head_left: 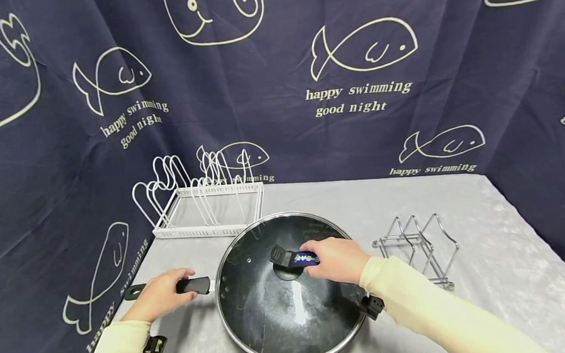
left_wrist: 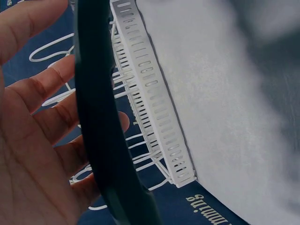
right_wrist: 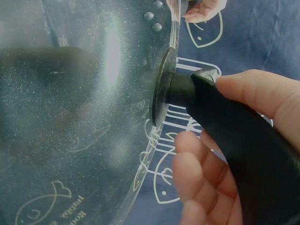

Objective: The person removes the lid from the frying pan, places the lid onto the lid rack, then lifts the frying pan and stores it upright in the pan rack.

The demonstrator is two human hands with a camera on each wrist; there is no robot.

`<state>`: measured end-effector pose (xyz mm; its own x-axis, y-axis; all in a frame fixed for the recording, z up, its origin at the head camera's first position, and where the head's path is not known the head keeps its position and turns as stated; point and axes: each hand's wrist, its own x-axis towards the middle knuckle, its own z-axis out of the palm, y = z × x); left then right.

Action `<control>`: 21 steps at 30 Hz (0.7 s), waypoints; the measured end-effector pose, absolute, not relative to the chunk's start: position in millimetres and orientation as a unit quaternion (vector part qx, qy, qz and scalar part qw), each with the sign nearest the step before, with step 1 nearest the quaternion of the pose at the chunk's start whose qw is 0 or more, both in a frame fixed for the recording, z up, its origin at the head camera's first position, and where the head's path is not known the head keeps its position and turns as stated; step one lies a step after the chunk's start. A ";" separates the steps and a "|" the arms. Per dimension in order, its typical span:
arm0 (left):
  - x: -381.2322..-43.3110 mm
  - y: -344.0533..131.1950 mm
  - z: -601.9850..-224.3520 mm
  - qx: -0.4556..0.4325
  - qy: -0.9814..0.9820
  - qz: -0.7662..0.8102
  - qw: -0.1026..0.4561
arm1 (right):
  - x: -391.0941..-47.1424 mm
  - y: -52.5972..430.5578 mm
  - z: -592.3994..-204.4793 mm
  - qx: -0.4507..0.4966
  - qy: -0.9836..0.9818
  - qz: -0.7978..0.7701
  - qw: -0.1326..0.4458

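A glass lid with a metal rim covers a dark pan whose long black handle points left. My left hand lies over that handle. In the left wrist view its fingers extend loosely along the handle's far side, and the thumb is apart from it. My right hand grips the lid's black knob, which carries a blue label. The right wrist view shows the thumb against the top of the knob, with the fingertips curled in on the other side.
Behind the pan at the left stands a white wire rack with upright loops. A smaller chrome wire rack is at the right. The grey-white table is enclosed by a dark blue fish-print curtain.
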<state>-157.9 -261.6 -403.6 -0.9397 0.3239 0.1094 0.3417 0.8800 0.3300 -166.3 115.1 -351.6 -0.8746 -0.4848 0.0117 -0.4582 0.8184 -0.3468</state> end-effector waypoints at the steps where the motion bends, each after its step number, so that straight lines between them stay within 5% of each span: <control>1: -157.7 -262.4 -404.6 -0.173 -0.969 -0.172 0.028 | -166.5 113.3 -351.0 -0.247 0.954 -0.167 0.039; 21: -161.5 -264.7 -414.7 -0.184 -0.968 -0.166 0.024 | -167.8 108.5 -341.5 -0.250 0.961 -0.107 0.054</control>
<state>-161.5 -264.7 -414.7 -0.9311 0.3486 0.1074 0.3645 0.8768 0.3136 -167.8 108.5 -341.5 -0.8696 -0.4912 -0.0497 -0.4683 0.8525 -0.2323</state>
